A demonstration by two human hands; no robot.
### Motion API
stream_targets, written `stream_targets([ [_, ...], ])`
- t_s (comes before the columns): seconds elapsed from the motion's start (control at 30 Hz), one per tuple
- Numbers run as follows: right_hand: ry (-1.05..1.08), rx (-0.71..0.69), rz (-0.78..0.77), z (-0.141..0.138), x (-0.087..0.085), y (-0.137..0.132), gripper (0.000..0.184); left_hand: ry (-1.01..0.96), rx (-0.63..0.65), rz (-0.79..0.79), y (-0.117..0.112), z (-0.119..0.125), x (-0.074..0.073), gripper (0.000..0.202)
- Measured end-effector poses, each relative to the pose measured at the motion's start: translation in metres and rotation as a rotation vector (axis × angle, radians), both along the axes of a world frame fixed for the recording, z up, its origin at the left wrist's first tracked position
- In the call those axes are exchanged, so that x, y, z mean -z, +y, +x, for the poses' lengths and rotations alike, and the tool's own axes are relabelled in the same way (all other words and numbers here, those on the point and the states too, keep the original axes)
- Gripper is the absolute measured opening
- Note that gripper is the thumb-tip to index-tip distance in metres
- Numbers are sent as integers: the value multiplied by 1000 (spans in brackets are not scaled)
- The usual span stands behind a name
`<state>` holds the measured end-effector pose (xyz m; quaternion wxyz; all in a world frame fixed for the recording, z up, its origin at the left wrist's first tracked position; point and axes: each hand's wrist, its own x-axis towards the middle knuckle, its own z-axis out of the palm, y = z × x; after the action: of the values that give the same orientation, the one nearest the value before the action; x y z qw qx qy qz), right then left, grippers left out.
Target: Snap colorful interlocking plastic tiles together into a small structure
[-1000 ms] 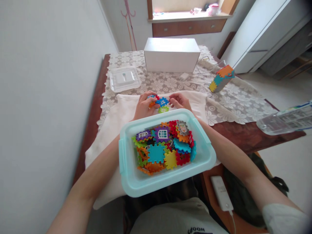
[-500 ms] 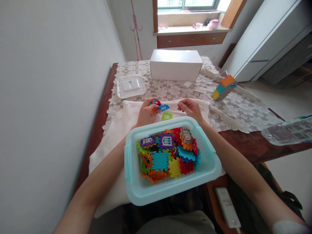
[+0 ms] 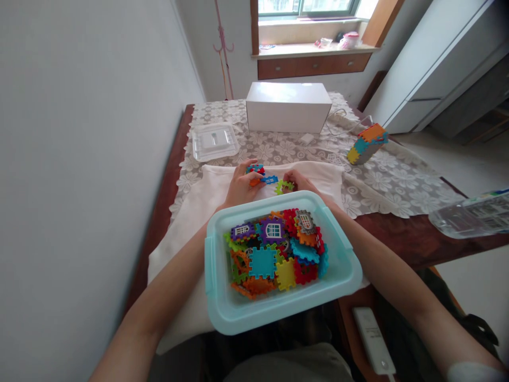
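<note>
My left hand [image 3: 242, 184] is closed around a small cluster of joined building tiles [image 3: 255, 171] in red, blue and orange, with a blue window tile [image 3: 270, 180] sticking out to the right. My right hand [image 3: 297, 181] pinches a lime-green notched tile [image 3: 283, 187] by its right side, just right of the blue one, a small gap apart. Nearer to me is a light-blue plastic bin [image 3: 342, 278], holding many loose notched tiles, among them a purple window tile [image 3: 272, 230], a teal tile [image 3: 262, 262] and a yellow tile [image 3: 285, 274]. Both forearms pass beside the bin.
A white cloth [image 3: 178, 249] lies under the bin on the lace-covered table. Beyond are a clear lid [image 3: 215, 141], a white box [image 3: 287, 112] and a white adapter [image 3: 306, 139]. A built tile block [image 3: 366, 144] stands right, near a clear plastic container [image 3: 457, 217]. A power strip [image 3: 373, 339] is lower right.
My right hand has moved down and left and picked the lime-green tile up off the cloth. The left hand's cluster has turned slightly, its blue tile now more edge-on.
</note>
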<state>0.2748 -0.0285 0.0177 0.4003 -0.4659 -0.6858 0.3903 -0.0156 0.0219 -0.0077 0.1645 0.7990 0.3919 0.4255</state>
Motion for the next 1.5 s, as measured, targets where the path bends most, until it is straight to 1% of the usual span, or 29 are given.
stream_targets([
  [0.1, 196, 77, -41, -3, 7, 14, 38, 18, 53, -14, -2, -1, -2, 7],
  [0.2, 354, 146, 17, -7, 10, 22, 46, 27, 114, -44, -5, -1, -6, 9],
  [0.3, 454, 179, 52, -11, 11, 22, 50, 62, 144, -52, -8, -1, -8, 10],
  [0.4, 463, 133, 0, -16, 13, 19, 52, 61, 138, -54, -10, 0, -7, 7],
  [0.5, 420, 47, -114, -17, 15, 15, 55, 20, 151, -68, -12, 0, -4, 8],
  [0.57, 409, 28, -167, -17, 15, 14, 56, 23, 178, -76, -13, -1, -3, 10],
  [0.73, 496, 110, -149, -14, 9, 19, 58, 33, 186, -80, -9, -1, -1, 12],
  [0.87, 572, 120, -119, -12, 8, 24, 64, 18, 148, -75, -2, -2, 4, 11],
  [0.97, 546, 127, -101, -12, 11, 25, 67, 32, 123, -73, 1, -5, 6, 9],
  [1.07, 478, 94, -79, -15, 14, 23, 65, 53, 125, -60, 2, -6, 7, 13],
  [1.13, 447, 92, -34, -18, 15, 21, 62, 61, 122, -54, 2, -5, 7, 16],
  [1.23, 419, 166, 82, -23, 12, 14, 55, 62, 118, -61, 0, -3, 5, 15],
  [1.33, 334, 215, 175, -25, 7, 7, 46, 68, 124, -61, -3, -1, 1, 14],
  [1.43, 248, 194, 195, -26, 4, 2, 40, 94, 141, -56, -6, 3, -3, 13],
  [1.5, 237, 182, 181, -27, 3, 0, 40, 103, 146, -51, -7, 4, -3, 13],
])
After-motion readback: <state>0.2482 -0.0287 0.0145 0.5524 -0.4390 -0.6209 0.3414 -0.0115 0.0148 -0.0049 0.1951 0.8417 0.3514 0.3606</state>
